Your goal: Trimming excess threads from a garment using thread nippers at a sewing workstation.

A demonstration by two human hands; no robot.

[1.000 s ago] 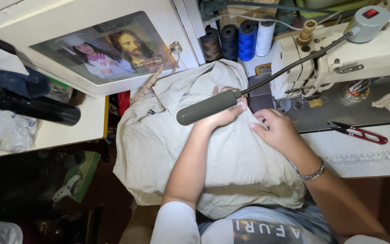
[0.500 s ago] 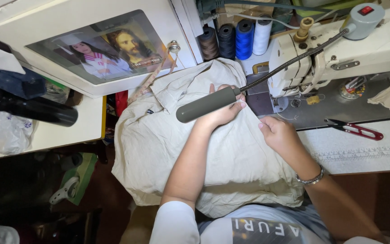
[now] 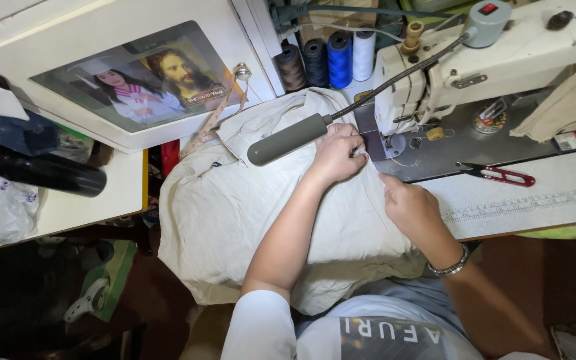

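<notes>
- Beige cloth (image 3: 235, 213) lies at centre, draped over the table (image 3: 541, 200) edge toward the person's lap; its upper edge reaches the sewing machine (image 3: 501, 53) at 1 o'clock.
- Open room: a bare strip of table at 3 o'clock, beyond the right hand. At 9 o'clock the cloth hangs over a dark gap beside a second table (image 3: 68, 207).
- Grey lamp head (image 3: 288, 140) on a bendy arm hangs just above the cloth at 12 o'clock, close over the left hand.
- Count: four thread spools (image 3: 328, 60) in a row at 12 o'clock (brown, dark, blue, white); one red-handled thread snips (image 3: 498, 175) at 3 o'clock, well apart from both hands; one framed picture (image 3: 141, 83) at 10 o'clock.
- Left hand (image 3: 338, 153): fingers curled, pinching a fold of cloth beside the machine's needle area.
- Right hand (image 3: 408, 203): fingers bent, pressing and gripping the cloth at the table edge; bracelet on the wrist.
- Hands near each other, not touching.
</notes>
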